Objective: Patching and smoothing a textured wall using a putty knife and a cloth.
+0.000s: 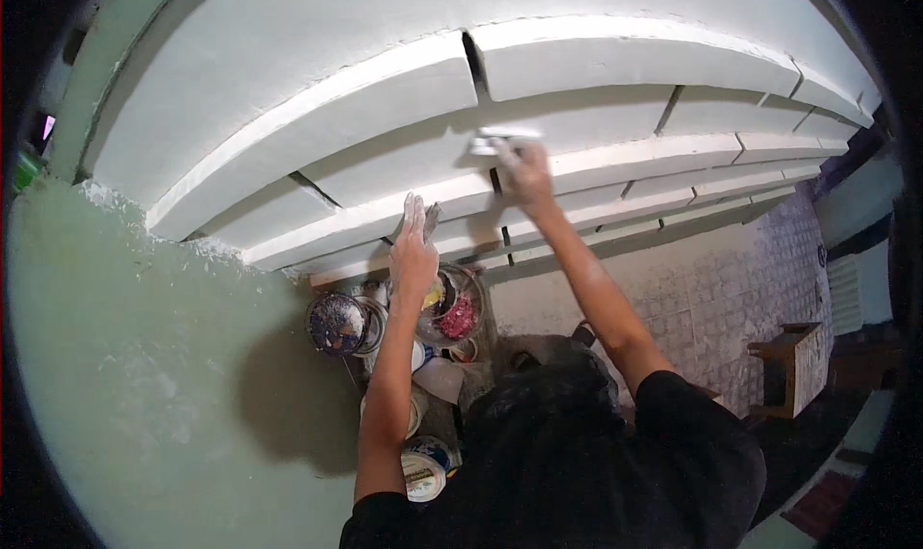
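Observation:
My right hand (pixel 527 176) grips a flat white block (pixel 506 137), smeared by motion, and its exact kind cannot be made out. The block is against or close to the white wall panel (pixel 577 116) between two raised white bands. My left hand (pixel 413 251) is open, its fingers stretched upward and dusted white. It lies against the lower raised band (pixel 361 220), left of my right hand. Dark gaps divide the bands into long pieces.
Below my left hand stand several paint buckets, one with a dark splattered lid (pixel 336 323), and a clear tub with pinkish-red stuff (pixel 458 316). A pale green wall (pixel 144 357) is at left. On the tiled floor (pixel 692 309) at right stands a wooden stool (pixel 790 368).

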{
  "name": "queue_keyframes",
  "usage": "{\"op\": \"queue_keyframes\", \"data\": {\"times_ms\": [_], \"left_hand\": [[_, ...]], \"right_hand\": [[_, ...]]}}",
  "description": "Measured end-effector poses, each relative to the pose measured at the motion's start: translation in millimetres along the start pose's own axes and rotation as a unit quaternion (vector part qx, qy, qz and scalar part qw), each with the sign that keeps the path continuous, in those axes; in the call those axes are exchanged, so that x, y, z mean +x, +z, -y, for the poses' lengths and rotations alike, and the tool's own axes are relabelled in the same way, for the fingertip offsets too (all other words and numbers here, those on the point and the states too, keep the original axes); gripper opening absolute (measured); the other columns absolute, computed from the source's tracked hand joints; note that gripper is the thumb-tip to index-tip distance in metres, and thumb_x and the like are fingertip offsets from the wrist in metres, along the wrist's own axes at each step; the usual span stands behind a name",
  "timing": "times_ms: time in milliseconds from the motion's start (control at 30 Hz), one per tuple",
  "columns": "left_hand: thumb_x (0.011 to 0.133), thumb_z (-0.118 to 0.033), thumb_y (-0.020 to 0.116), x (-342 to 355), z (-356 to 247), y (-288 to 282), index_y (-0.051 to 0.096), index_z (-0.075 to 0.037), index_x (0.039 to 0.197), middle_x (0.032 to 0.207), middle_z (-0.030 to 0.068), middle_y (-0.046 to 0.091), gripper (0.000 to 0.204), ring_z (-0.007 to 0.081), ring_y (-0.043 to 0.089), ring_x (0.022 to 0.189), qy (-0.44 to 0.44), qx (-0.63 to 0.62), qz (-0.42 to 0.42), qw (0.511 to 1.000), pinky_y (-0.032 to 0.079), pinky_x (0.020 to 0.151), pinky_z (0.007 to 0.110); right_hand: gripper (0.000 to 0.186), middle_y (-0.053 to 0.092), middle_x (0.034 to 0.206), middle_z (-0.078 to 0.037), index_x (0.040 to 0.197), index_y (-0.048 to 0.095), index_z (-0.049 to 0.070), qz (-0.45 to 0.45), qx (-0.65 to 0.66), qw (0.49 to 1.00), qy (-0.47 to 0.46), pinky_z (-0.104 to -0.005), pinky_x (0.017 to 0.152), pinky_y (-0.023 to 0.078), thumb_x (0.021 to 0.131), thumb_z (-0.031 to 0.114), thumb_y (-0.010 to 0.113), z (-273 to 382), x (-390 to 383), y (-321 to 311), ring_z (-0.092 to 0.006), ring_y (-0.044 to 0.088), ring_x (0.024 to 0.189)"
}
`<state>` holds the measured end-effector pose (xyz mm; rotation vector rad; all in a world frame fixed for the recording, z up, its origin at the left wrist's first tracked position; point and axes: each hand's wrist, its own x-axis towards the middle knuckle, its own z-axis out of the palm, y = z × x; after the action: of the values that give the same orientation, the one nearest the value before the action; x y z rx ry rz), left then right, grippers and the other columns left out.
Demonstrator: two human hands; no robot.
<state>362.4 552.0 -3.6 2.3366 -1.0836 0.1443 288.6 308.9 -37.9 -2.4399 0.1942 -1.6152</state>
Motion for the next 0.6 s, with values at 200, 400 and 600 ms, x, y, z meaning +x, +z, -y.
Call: {"op": "queue_keyframes", "data": {"times_ms": [200, 400, 600], "left_hand": [[0.076, 0.005, 0.043, -0.3, 2.0, -2.7, 0.039, -0.01, 0.143, 0.151, 0.0072, 0.034, 0.069, 0.0371, 0.057, 0.111, -0.025, -0.019, 0.0, 0.999, 0.05, 0.086, 0.044], [0.082, -0.003, 0.048, 0.9, 8.3, -0.5, 0.042, -0.007, 0.141, 0.152, 0.0078, 0.031, 0.059, 0.038, 0.053, 0.116, -0.021, -0.005, 0.007, 1.0, 0.049, 0.09, 0.042], [0.089, -0.032, 0.066, -21.7, -58.9, -11.8, 0.069, -0.001, 0.098, 0.062, -0.0044, 0.048, 0.032, 0.0136, 0.042, 0.054, -0.228, -0.509, 0.206, 0.804, 0.037, 0.048, 0.035]], "right_hand": [[0.029, 0.057, 0.089, -0.012, 0.109, 0.066, 0.003, -0.227, -0.009, 0.923, 0.312, -0.031, 0.069, 0.047, 0.081, 0.008, 0.064, -48.9, 20.0, -85.5, -0.0239, 0.058, 0.081], [0.021, 0.058, 0.076, -0.004, 0.097, 0.063, -0.005, 0.048, 0.298, 0.873, 0.384, -0.0299, 0.059, 0.042, 0.087, 0.013, 0.065, 46.8, -29.4, -91.0, -0.011, 0.049, 0.066], [0.03, 0.067, 0.089, -0.009, 0.103, 0.063, -0.005, 0.266, 0.514, 0.589, 0.563, -0.0297, 0.068, 0.051, 0.076, 0.009, 0.066, 85.5, -69.0, -112.3, -0.0166, 0.063, 0.076]]}}
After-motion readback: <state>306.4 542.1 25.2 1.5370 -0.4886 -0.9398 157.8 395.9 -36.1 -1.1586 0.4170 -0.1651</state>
